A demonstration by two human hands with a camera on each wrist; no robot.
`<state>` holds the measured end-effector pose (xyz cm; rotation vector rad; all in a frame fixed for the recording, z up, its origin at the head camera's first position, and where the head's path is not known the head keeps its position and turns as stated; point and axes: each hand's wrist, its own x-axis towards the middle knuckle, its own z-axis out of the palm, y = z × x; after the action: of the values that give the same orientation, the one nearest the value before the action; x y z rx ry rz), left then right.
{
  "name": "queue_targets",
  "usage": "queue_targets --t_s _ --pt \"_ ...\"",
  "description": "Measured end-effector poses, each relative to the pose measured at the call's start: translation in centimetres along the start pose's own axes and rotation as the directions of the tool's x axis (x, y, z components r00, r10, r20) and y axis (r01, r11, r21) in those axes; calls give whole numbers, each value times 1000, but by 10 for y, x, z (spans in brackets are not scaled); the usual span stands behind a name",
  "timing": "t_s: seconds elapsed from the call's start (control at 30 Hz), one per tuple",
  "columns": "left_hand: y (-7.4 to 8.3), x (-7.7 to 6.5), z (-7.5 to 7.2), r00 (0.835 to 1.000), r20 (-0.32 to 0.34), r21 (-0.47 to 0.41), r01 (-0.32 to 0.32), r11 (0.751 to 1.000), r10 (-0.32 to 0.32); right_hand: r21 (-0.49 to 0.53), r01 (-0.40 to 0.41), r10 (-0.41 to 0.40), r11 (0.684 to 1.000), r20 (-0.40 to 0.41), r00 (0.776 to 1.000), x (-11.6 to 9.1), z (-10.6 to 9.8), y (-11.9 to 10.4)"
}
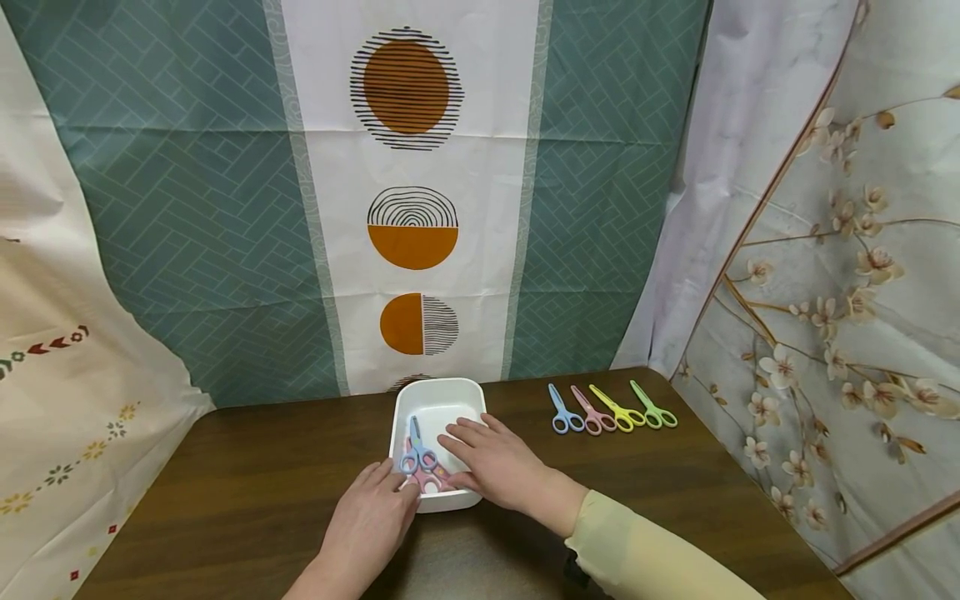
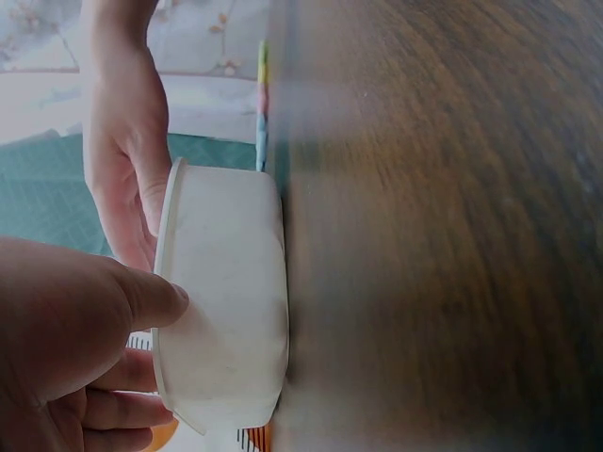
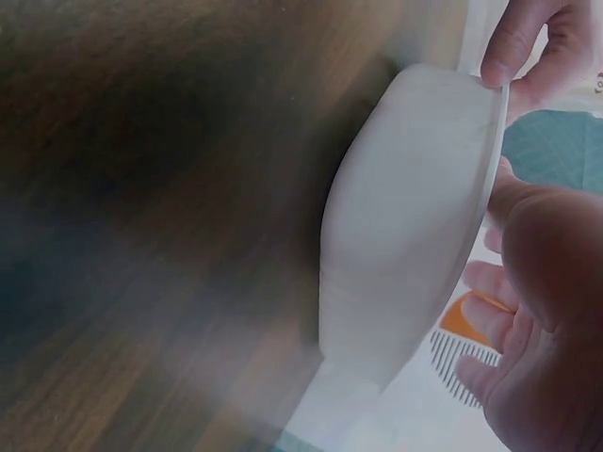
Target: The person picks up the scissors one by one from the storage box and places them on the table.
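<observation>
A white plastic tray (image 1: pixel 438 392) stands on the table in the head view. Inside it, blue scissors (image 1: pixel 417 450) lie on top of pink scissors (image 1: pixel 437 477), partly hidden by the hands. My left hand (image 1: pixel 375 508) holds the tray's front left corner. In the left wrist view its thumb presses the wall just below the rim, the other fingers round the side. My right hand (image 1: pixel 502 467) reaches over the right rim with fingers spread and fairly straight above the tray's inside. Nothing shows in its grasp.
At the back right, a row of scissors lies on the dark wooden table (image 1: pixel 285 475): blue (image 1: pixel 566 417), pink (image 1: pixel 594 417), yellow (image 1: pixel 622 415) and green (image 1: pixel 655 411). A patterned curtain (image 1: pixel 420 167) hangs behind the table, with flowered cloth (image 1: pixel 847 333) along the right side.
</observation>
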<state>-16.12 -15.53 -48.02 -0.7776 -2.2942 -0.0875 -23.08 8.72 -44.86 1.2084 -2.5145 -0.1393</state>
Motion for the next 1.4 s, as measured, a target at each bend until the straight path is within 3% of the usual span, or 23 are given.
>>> queue_targets --t_s 0.27,0.6,0.9,1.4 --pt "-1 0 -1 998 65 4 23 1000 -23 40 -4 2 999 47 999 9 -2 -2" --pt "-1 0 -1 998 62 1 23 1000 -23 -5 14 -14 1000 121 993 20 -8 -7" --pt "-1 -1 1 1000 -21 -15 -9 1000 8 -29 1 5 1000 191 982 31 -12 -10" --pt "-1 -2 4 998 -66 -11 -18 1000 17 43 -36 21 998 306 952 42 -16 -9"
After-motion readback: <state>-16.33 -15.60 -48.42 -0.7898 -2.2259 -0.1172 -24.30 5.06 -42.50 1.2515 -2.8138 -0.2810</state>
